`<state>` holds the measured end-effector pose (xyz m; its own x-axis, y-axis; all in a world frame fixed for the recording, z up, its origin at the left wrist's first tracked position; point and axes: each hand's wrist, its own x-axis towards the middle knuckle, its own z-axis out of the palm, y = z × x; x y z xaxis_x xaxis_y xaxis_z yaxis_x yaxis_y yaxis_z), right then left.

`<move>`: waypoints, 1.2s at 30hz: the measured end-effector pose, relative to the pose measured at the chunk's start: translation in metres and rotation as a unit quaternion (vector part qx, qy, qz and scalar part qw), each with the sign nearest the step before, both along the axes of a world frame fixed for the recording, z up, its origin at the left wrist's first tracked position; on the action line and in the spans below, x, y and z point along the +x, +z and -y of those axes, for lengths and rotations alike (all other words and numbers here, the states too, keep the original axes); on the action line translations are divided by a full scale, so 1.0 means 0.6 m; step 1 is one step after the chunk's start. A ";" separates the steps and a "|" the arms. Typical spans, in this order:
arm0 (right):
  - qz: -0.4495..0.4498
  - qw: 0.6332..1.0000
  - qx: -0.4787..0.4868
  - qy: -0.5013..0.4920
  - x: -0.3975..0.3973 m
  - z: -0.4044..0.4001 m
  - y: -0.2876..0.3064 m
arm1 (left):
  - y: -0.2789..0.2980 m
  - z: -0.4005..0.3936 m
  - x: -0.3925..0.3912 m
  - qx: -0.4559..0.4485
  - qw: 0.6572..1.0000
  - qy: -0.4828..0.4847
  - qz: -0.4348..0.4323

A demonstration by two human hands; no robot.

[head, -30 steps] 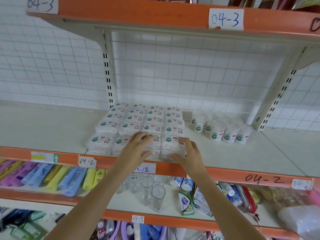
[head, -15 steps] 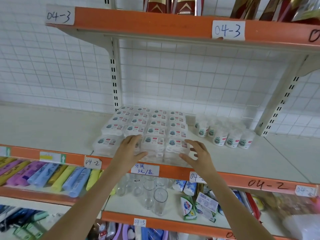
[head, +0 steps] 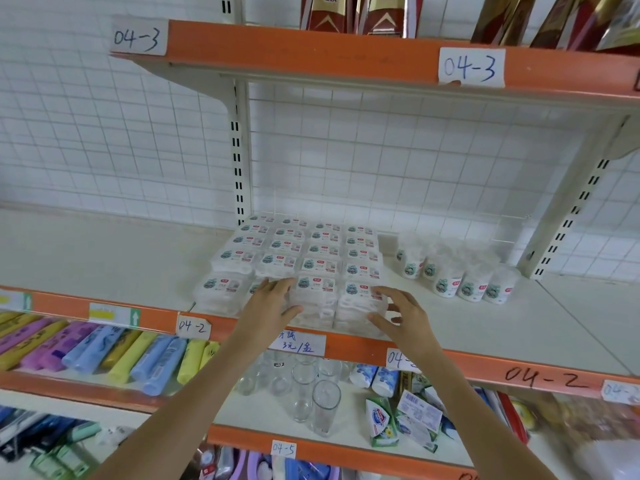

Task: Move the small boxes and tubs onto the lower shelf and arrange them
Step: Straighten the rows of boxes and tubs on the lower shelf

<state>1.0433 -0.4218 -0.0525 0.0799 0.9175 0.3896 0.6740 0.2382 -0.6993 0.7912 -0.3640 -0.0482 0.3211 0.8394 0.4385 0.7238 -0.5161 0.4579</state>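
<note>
Several small clear boxes with green-and-red labels stand in neat rows, stacked two high, on the cream shelf marked 04-2. Right of them sits a cluster of round clear tubs. My left hand rests flat with fingers spread against the front stacks, left of centre. My right hand hovers with fingers apart at the right front stack, just off it. Neither hand holds anything.
An orange-edged shelf marked 04-3 hangs above with red and gold packages. Below, coloured tubes lie at the left, drinking glasses stand in the middle, soap packs at the right. A slanted bracket rises behind the tubs.
Both hands have drawn back a little from the front stacks and their fingers have spread. The camera has tilted upward, showing more of the upper shelf.
</note>
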 end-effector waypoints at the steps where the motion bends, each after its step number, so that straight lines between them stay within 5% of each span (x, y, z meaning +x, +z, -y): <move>1: 0.011 1.000 -0.003 0.000 0.002 0.000 0.001 | 0.004 -0.001 -0.003 0.002 1.000 -0.004 -0.001; 5: 0.016 0.999 0.031 -0.028 0.000 -0.013 0.040 | 0.046 -0.021 -0.005 0.006 0.998 -0.068 -0.014; 9: 0.068 0.992 -0.106 0.012 -0.019 -0.045 0.079 | 0.086 -0.053 0.027 -0.079 0.976 -0.119 -0.165; 12: 0.088 0.979 -0.180 0.034 -0.026 -0.061 0.087 | 0.086 -0.063 0.046 -0.144 0.962 -0.125 -0.196; 26: 0.026 0.994 -0.109 0.017 -0.012 -0.044 0.077 | 0.080 -0.063 0.049 -0.125 0.973 -0.125 -0.150; 31: 0.038 0.996 -0.036 -0.071 0.106 -0.018 0.077 | 0.113 -0.070 0.107 -0.040 0.989 -0.133 -0.058; 36: 0.025 0.981 0.002 -0.191 0.262 -0.004 0.097 | 0.124 -0.075 0.253 -0.016 0.980 -0.191 -0.059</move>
